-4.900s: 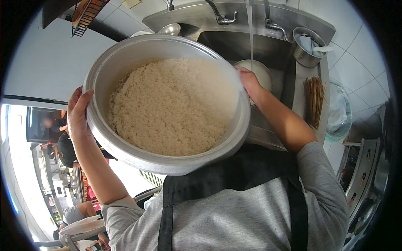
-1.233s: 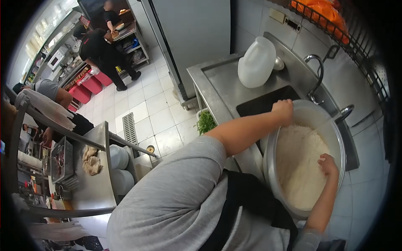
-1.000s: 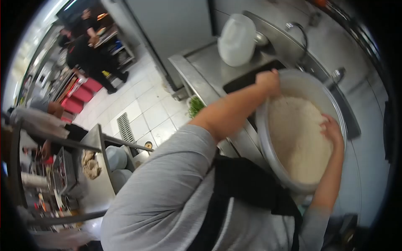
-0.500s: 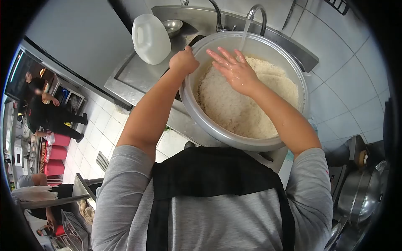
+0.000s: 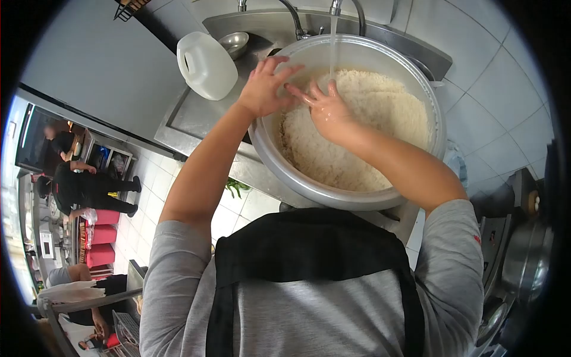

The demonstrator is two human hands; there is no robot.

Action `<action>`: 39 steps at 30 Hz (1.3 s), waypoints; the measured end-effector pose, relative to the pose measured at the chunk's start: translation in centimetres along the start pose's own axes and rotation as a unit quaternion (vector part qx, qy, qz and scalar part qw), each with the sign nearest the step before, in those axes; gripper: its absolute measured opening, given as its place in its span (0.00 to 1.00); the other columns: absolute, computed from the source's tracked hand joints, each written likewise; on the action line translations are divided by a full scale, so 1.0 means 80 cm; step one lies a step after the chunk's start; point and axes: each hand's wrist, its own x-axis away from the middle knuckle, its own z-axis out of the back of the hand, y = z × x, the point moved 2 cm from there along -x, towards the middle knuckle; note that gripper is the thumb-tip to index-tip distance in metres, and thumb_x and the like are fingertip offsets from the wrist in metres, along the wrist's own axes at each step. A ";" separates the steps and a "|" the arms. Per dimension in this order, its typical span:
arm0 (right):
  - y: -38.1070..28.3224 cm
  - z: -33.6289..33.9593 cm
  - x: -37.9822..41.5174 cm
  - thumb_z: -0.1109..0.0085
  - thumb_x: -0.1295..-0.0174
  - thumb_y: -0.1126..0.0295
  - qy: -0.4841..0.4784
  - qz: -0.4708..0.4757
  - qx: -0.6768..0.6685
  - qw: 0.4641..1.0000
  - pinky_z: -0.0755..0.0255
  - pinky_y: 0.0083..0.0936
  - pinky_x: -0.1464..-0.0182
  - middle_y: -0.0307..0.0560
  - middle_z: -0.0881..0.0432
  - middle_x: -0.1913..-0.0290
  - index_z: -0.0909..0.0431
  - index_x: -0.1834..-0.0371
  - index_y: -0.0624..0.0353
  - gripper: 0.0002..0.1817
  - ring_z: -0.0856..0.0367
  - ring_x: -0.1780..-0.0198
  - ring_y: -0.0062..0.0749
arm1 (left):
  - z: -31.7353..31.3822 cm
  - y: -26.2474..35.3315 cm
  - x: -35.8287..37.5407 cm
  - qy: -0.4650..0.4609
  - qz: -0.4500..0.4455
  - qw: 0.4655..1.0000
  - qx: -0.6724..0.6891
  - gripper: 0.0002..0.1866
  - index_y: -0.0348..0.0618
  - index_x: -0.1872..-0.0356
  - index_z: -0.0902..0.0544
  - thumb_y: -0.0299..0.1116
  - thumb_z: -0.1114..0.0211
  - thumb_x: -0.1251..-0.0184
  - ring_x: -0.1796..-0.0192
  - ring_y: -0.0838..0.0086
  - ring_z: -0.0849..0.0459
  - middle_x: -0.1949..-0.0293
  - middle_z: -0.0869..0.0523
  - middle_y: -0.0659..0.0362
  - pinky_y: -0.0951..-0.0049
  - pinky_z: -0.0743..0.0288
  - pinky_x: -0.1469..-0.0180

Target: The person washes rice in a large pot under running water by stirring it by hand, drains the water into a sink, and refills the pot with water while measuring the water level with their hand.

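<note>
A large metal pot (image 5: 357,196) full of white rice (image 5: 369,131) rests on the steel sink (image 5: 196,113) under a running tap (image 5: 345,9). Water falls onto the rice near the far rim. My left hand (image 5: 264,86) hovers at the pot's left rim with fingers spread. My right hand (image 5: 324,107) is over the rice, wet, fingers apart, its fingertips meeting those of the left hand. Neither hand holds anything.
A white plastic jug (image 5: 205,65) lies on the sink's drainboard, a small metal bowl (image 5: 234,41) behind it. A second tap (image 5: 291,15) stands to the left. Pans (image 5: 523,262) sit at the right. Other people (image 5: 89,184) work in the kitchen at far left.
I carried the pot to the sink and set it under the tap. In the last half second my left hand let go of the rim and both hands came together over the rice.
</note>
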 end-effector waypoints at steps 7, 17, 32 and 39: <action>-0.014 0.005 0.000 0.46 0.43 0.64 -0.023 0.014 0.022 0.999 0.49 0.46 0.40 0.34 0.60 0.24 0.19 0.49 0.47 0.18 0.42 0.36 0.38 | -0.013 -0.008 0.007 -0.090 0.001 0.977 0.195 0.20 0.50 0.60 0.15 0.39 0.26 0.58 0.54 0.64 0.21 0.63 0.15 0.60 0.65 0.29 0.48; -0.018 0.008 0.000 0.45 0.43 0.63 -0.039 0.013 0.027 0.999 0.48 0.45 0.40 0.35 0.58 0.24 0.19 0.48 0.45 0.18 0.37 0.41 0.41 | -0.020 -0.011 0.011 -0.067 0.036 0.973 0.219 0.17 0.54 0.65 0.15 0.41 0.25 0.61 0.57 0.70 0.21 0.69 0.15 0.67 0.66 0.34 0.48; -0.005 -0.003 0.001 0.44 0.44 0.62 -0.028 0.000 0.000 1.000 0.47 0.52 0.39 0.35 0.63 0.24 0.16 0.54 0.46 0.15 0.40 0.37 0.37 | -0.014 -0.009 0.011 -0.035 0.051 0.966 0.252 0.26 0.47 0.50 0.21 0.35 0.26 0.56 0.52 0.62 0.21 0.55 0.17 0.57 0.65 0.28 0.48; -0.001 0.004 0.000 0.45 0.43 0.64 -0.014 -0.005 0.015 1.000 0.47 0.52 0.39 0.33 0.64 0.23 0.16 0.54 0.47 0.14 0.40 0.36 0.40 | -0.021 -0.014 0.010 -0.066 0.075 0.985 0.143 0.35 0.50 0.41 0.28 0.33 0.27 0.56 0.42 0.60 0.28 0.50 0.20 0.56 0.62 0.33 0.40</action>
